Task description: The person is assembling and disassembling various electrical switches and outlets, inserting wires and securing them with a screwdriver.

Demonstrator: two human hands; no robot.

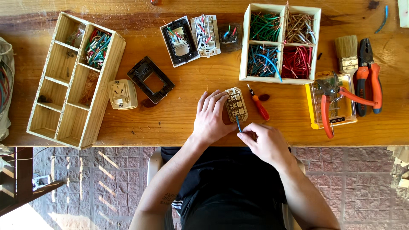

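Head view: The left hand [210,117] is lying on the wooden table [179,119], its fingers curled against the left side of a beige socket module [236,104] and steadying it. The module is lying back-side up, near the table's front edge, at the middle. The right hand [264,142] is pinching a short blue wire [238,124] between thumb and fingertips; the wire's upper end is meeting the module's lower edge. Whether it is seated in a terminal cannot be told.

A red-handled screwdriver [259,105] is lying just beside the module, on its right. Behind it, a four-compartment wooden box [280,43] is holding sorted green, tan, blue and red wire pieces. Right of the box, a brush [347,53], pliers [370,76] and red-handled cutters [336,102] on a clear case are lying. To the left, a beige outlet [122,93], a black frame [150,79] and a long wooden divider tray [74,81] are resting.
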